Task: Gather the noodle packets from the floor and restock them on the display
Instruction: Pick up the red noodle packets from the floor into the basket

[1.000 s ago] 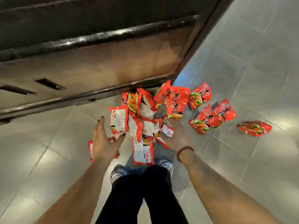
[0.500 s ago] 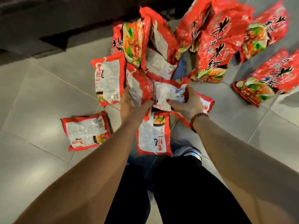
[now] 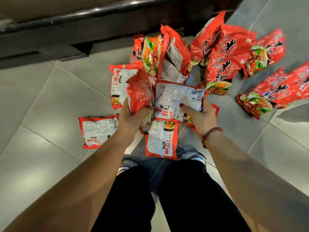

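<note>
Noodle packets (image 3: 220, 64), crinkled red, white backs

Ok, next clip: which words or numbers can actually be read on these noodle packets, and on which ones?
"米线": big black characters on the front-facing packet at upper right.
"香": red, on the white-backed packet beyond the left hand; the character under it is unclear.
Barcoded packet in the right hand: fine print and digits too small to read.
Crumpled packet in the left hand: nothing legible.
</note>
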Tool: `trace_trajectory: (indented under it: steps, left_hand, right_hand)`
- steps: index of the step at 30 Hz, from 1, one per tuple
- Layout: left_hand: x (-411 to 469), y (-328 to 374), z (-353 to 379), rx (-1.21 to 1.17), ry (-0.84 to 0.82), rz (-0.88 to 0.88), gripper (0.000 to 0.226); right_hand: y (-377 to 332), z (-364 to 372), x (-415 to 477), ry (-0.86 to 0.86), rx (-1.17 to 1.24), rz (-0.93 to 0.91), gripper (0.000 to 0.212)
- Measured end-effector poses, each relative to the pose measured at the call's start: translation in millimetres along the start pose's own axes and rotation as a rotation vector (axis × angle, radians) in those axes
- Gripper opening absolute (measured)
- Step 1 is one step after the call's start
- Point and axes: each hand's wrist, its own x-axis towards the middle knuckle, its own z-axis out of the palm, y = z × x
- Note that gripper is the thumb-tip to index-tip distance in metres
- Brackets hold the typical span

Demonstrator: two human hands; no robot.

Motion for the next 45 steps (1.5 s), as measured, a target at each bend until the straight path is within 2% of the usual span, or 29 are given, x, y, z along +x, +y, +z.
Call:
trace_trajectory:
  steps: [4,9,10,13,19,23,26,28,30,32,33,37,40,43,45]
  left_hand:
    - [-68.2,40.8,-64.8,-0.136,-0.018,0.005,0.039]
    - [-176.7,112.5,-136.8,-0.323,0.025,0.005,0.069]
    - [-198.0,127.3,-150.1,-0.356,0.051,0.007,0.068]
    - [-262.4,176.7,-187.1,-0.449,0.148,0.042,0.046]
    - [-402.1,240.9,-239.5,-0.684,0.316,0.158,0.029]
    - [-486.6,244.4,-266.3,-0.752,0.387,0.156,0.068]
    - [-532.2,232.1,-288.3,-0.821,0.474,0.153,0.071]
    - [-556.2,219.6,-305.3,-0.866,0.539,0.162,0.075]
    - [-574.2,204.5,-324.8,-0.917,0.618,0.181,0.077]
    - [-587.0,190.4,-346.9,-0.974,0.692,0.212,0.07]
    - [-592.2,184.0,-357.5,-0.992,0.724,0.23,0.063]
    - [-610.0,169.2,-402.9,-1.053,0.794,0.268,0.045]
    - [-623.0,160.4,-439.1,-1.095,0.828,0.294,0.055]
    - [-633.6,145.7,-474.9,-1.125,0.874,0.33,0.045]
    - [-639.6,136.7,-492.9,-1.124,0.904,0.337,0.051]
  right_hand:
    - [-56.8,-5.2,-66.5,-0.149,0.011,-0.006,0.045]
    - [-150.7,-10.1,-166.8,-0.334,-0.037,-0.026,0.045]
    - [-170.3,-11.2,-189.7,-0.368,-0.05,-0.045,0.046]
    - [-231.0,-13.6,-259.8,-0.432,-0.032,-0.102,0.046]
    - [-318.2,-13.1,-384.3,-0.616,-0.059,-0.161,0.043]
    - [-347.1,-2.7,-449.7,-0.776,-0.141,-0.094,0.032]
    - [-359.2,17.6,-490.2,-0.927,-0.216,-0.008,0.035]
    - [-365.5,38.7,-514.6,-1.034,-0.267,0.072,0.047]
    - [-369.2,67.7,-538.6,-1.133,-0.342,0.118,0.071]
    - [-371.2,101.0,-563.3,-1.217,-0.409,0.152,0.101]
    - [-371.3,118.4,-575.2,-1.259,-0.423,0.166,0.105]
    - [-369.6,182.6,-621.3,-1.378,-0.439,0.178,0.094]
    - [-365.3,222.6,-655.6,-1.417,-0.402,0.212,0.079]
    - [-359.8,256.7,-689.8,-1.428,-0.392,0.255,0.068]
    - [-354.5,275.7,-707.7,-1.437,-0.44,0.27,0.054]
